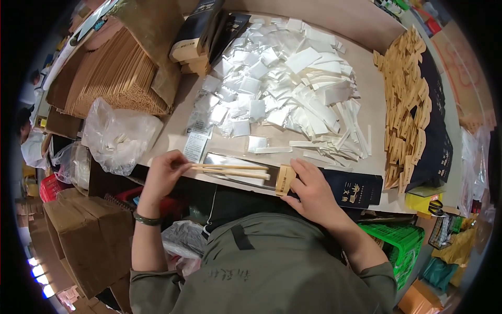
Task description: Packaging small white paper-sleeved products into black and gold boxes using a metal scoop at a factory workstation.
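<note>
My left hand pinches the left ends of a pair of pale wooden chopsticks. They point right, their far ends close to the tan mouth of a dark blue paper sleeve. My right hand grips that sleeve at its tan band, thumb below and fingers above. Whether the chopstick tips are inside the sleeve I cannot tell. A shiny flat packet lies behind the chopsticks along the table's front edge. Beside my left hand is a printed clear sachet.
Small clear and white packets heap across the table. Filled dark sleeves with tan tops are stacked at right. At left stand a carton of wooden sticks and a plastic bag. A green crate sits below right.
</note>
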Demonstrator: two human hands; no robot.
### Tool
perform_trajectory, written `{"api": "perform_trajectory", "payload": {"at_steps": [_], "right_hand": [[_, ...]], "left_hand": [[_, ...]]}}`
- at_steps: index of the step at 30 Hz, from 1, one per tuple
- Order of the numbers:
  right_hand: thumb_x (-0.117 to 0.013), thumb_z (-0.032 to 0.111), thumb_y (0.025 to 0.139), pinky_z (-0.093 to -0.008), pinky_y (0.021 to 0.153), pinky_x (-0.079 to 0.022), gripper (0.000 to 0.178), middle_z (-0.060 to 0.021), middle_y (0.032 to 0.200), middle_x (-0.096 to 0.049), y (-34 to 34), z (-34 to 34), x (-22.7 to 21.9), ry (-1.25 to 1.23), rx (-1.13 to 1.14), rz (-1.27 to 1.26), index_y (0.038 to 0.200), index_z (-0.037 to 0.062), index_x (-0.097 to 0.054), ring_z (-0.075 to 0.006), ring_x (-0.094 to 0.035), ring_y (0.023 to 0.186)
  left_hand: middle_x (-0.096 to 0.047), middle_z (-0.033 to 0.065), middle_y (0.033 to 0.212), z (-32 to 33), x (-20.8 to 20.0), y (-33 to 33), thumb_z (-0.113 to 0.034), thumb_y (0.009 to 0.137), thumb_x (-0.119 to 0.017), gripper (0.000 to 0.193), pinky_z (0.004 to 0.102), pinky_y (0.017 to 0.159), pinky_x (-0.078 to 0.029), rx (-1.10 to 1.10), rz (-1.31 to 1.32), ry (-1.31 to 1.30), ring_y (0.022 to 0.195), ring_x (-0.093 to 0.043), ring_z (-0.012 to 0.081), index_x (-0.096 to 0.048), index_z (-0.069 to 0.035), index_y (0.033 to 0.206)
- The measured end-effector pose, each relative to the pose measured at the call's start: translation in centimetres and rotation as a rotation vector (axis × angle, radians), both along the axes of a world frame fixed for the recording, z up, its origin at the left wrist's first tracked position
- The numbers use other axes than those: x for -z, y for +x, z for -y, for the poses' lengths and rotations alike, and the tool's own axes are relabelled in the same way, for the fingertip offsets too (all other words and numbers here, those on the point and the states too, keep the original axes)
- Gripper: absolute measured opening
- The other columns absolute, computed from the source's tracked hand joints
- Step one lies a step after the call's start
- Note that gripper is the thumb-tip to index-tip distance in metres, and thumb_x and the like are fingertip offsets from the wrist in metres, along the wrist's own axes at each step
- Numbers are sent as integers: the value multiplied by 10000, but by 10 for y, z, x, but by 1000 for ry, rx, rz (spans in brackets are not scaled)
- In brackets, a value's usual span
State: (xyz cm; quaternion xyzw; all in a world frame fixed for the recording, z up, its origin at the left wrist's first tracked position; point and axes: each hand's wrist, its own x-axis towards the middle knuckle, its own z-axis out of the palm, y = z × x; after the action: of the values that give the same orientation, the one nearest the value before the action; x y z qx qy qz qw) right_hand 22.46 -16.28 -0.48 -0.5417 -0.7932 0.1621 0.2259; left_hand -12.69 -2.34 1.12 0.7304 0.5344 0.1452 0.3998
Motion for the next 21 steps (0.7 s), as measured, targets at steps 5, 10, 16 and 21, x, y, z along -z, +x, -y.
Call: {"api": "perform_trajectory", "payload": {"at_steps": [5, 10, 16, 21], "right_hand": [[-827, 196, 684, -471, 1009, -439, 370, -229, 1335, -523, -16, -8, 4, 30, -12, -57, 922, -6, -628, -397, -507, 1227], [-832, 201, 670, -451, 993, -444, 411, -220, 1304, -545, -8, -8, 1, 12, 95, -3, 964, 0, -627, -386, -503, 1224], [-778, 151, 682, -463, 777, -498, 329, -168, 1015, -604, -13, -3, 9, 110, 138, -179, 970, 53, -651, -365, -598, 914], [-647, 138, 720, -427, 622, -498, 105, -129, 791, -576, -16, -13, -43, 341, -124, -95, 793, 64, -639, -310, -616, 733]], "left_hand": [[-647, 92, 927, 46, 23, 118, -21, 818, -735, 123, 328, 765, -520, 214, 166, 275, 866, -643, 242, -724, -44, 939], [-662, 95, 970, 44, 31, 126, -62, 837, -729, 133, 323, 760, -524, -174, 82, 282, 882, -650, 230, -730, -30, 967], [-616, 196, 1128, 72, 6, 145, -150, 815, -772, 599, 389, 906, -497, 327, 279, 50, 1010, -625, 338, -501, -14, 1331], [-594, 130, 846, 46, 8, 99, -187, 662, -831, 470, 451, 752, -492, 523, -248, 662, 792, -592, 331, -584, -72, 1045]]}}
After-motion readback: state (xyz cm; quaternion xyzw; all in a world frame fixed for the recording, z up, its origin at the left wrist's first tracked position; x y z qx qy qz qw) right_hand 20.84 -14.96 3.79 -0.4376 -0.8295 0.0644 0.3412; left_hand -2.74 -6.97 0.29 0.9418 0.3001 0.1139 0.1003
